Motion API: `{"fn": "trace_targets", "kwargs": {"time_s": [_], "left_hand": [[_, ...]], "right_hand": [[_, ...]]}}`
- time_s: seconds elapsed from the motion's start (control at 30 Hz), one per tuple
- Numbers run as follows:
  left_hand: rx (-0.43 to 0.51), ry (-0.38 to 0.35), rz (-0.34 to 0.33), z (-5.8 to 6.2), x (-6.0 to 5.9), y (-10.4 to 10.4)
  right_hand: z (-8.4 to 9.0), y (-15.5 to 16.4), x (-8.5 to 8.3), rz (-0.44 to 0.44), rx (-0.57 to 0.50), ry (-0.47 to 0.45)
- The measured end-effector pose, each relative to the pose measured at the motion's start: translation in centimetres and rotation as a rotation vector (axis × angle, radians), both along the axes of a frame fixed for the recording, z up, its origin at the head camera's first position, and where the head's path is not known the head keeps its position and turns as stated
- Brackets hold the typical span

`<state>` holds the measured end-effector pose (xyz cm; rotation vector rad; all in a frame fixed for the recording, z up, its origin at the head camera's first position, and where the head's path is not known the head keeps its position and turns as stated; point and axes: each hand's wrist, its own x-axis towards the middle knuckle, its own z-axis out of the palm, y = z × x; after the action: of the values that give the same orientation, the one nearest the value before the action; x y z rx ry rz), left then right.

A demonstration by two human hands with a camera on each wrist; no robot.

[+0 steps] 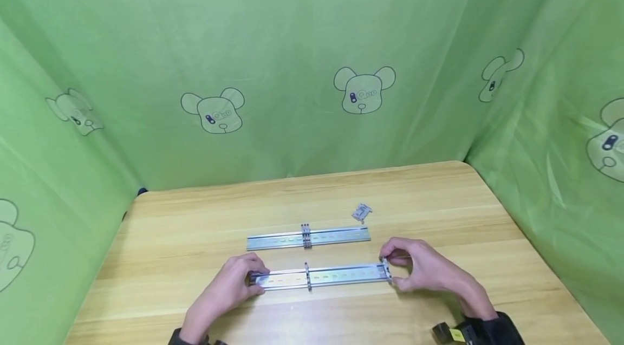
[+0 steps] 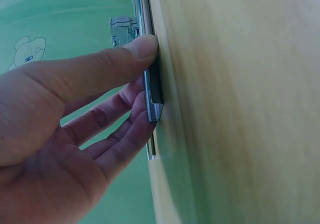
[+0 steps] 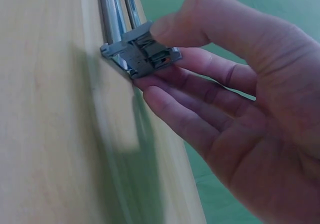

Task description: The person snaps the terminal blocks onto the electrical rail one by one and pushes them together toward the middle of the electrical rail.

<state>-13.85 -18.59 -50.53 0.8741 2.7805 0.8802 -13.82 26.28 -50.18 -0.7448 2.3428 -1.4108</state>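
A slotted metal DIN rail (image 1: 341, 275) lies across the table near me, with one thin grey terminal block (image 1: 308, 276) clipped near its middle. My left hand (image 1: 236, 282) grips the rail's left end, thumb on the near edge and fingers on the far edge. At the right end, my right hand (image 1: 421, 268) pinches another grey terminal block (image 3: 142, 51) between thumb and fingers. In the right wrist view that block sits tilted at the rail's end; whether it is fully seated I cannot tell.
A second DIN rail (image 1: 336, 236) lies parallel behind, carrying several grey terminal blocks (image 1: 306, 236) side by side. One loose grey terminal block (image 1: 362, 212) lies flat beyond its right end. Green curtains (image 1: 292, 63) enclose the wooden table (image 1: 195, 226) at the back and sides.
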Motion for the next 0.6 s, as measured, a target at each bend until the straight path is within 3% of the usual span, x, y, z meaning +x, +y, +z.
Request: {"fn": "trace_targets", "kwargs": {"time_s": [0.23,0.6], "left_hand": [[0.009,-0.002,-0.004,-0.07,-0.12,-0.01],[0.011,-0.007,-0.01,-0.34,-0.16,-0.13]], "right_hand": [[-0.59,0.03,0.05,-0.041,0.001,0.018],[-0.33,-0.33,0.04,-0.016,-0.034,0.02]]}}
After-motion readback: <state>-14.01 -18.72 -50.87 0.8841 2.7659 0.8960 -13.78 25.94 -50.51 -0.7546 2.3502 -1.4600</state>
